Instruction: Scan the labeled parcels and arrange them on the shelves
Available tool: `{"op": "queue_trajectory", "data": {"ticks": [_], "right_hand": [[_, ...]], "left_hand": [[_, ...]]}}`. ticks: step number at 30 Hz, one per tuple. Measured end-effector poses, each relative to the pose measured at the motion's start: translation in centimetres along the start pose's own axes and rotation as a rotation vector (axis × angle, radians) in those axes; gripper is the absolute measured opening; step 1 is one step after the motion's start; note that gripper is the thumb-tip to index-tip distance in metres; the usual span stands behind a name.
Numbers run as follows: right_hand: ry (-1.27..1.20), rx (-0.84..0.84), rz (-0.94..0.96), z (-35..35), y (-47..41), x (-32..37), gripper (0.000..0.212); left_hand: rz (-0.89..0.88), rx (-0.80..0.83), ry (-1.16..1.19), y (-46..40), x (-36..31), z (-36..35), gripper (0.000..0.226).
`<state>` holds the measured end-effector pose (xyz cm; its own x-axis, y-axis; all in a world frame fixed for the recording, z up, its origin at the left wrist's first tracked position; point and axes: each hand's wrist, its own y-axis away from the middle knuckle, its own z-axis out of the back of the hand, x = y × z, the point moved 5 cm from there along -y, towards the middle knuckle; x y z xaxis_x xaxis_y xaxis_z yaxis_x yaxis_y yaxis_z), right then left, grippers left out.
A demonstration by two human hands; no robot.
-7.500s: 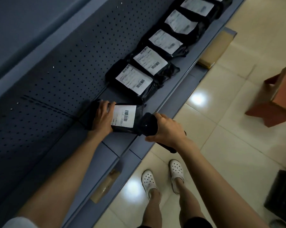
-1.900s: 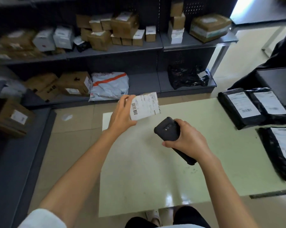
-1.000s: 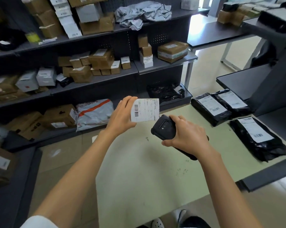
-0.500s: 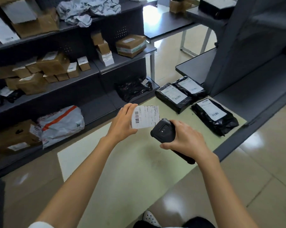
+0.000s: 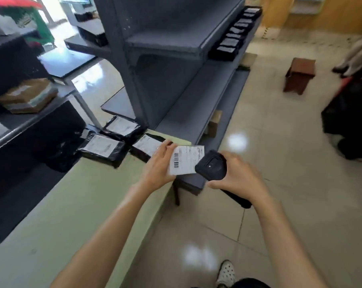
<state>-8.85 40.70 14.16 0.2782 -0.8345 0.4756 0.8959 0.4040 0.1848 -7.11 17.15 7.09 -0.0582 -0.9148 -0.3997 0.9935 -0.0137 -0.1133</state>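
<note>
My left hand (image 5: 158, 166) grips a parcel with a white barcode label (image 5: 185, 160) facing me, held above the corner of the pale green table (image 5: 72, 215). My right hand (image 5: 238, 178) holds a black handheld scanner (image 5: 212, 166), its head right beside the label's right edge. Three black labeled parcels (image 5: 105, 147) lie at the table's far end. A grey metal shelf unit (image 5: 176, 59) stands ahead, with a row of black labeled parcels (image 5: 234, 32) on its far part.
A brown wooden stool (image 5: 299, 74) stands on the tiled floor to the right. A dark bag (image 5: 350, 117) and another person's legs (image 5: 356, 55) are at the far right. A taped cardboard box (image 5: 28, 95) sits on a rack at left.
My view has swung right, from the box-filled racks to the grey shelf unit. Both hands kept their hold, and the scanner has come closer to the label.
</note>
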Motion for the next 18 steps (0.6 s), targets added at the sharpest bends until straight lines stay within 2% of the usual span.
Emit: {"op": "queue_trajectory", "data": {"ticks": [5,9,18], "right_hand": [[-0.012,-0.091,-0.137,6.4,-1.0,-11.0,0.082],[-0.061,-0.15,-0.241,9.8,-2.2,-17.8,0.081],[-0.103,-0.184,-0.369,15.1,-10.7,-27.3,0.079]], "left_hand": [[-0.211,0.035,-0.011,-9.3,-9.5,-5.8,0.092],[-0.278,0.044,-0.046,-15.6,-15.6,-8.4,0.09],[-0.394,0.155,-0.069,-32.2,-20.9,-14.3,0.095]]}}
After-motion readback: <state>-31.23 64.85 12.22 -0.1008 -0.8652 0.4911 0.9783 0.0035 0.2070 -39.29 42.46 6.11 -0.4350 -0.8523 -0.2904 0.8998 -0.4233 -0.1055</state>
